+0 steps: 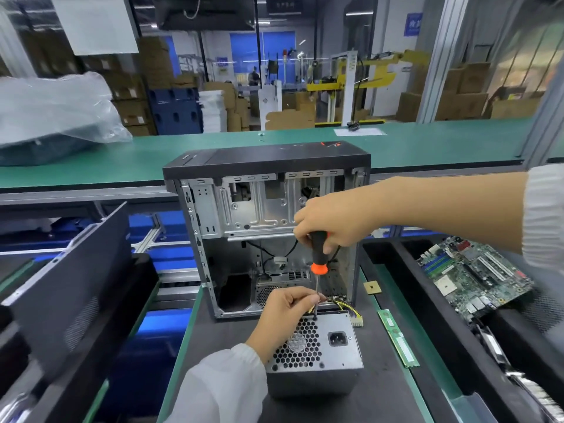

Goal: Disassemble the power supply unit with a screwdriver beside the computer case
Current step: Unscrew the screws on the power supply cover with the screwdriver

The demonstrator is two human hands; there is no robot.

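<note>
The power supply unit (317, 346) lies on the dark mat of the desk (384, 401), just in front of the opened computer case (268, 227), with its fan grille and socket face turned up so the screws on that face can be reached from above. The right hand (332, 224) wraps its grip around the black and orange handle of the screwdriver (318, 254), holding it nearly upright; that posture puts turning force straight down the thin shaft, whose tip drops to the far edge of the grille, directly below the grip. The left hand (287, 312) sits lower, its fingertips pinched around the shaft close to the tip, and seems to guide the blade into the screw head and keep it from slipping across the metal; whether the tip is fully seated in a screw is too small to tell. The heel of that hand appears to bear on the unit's near left corner, which would also hold the box from shifting as torque comes on. A bundle of yellow and black cables (345, 306) trails from the unit's far side toward the case, beyond and to the right of the lower grip, so the unit sits close to the case.
</note>
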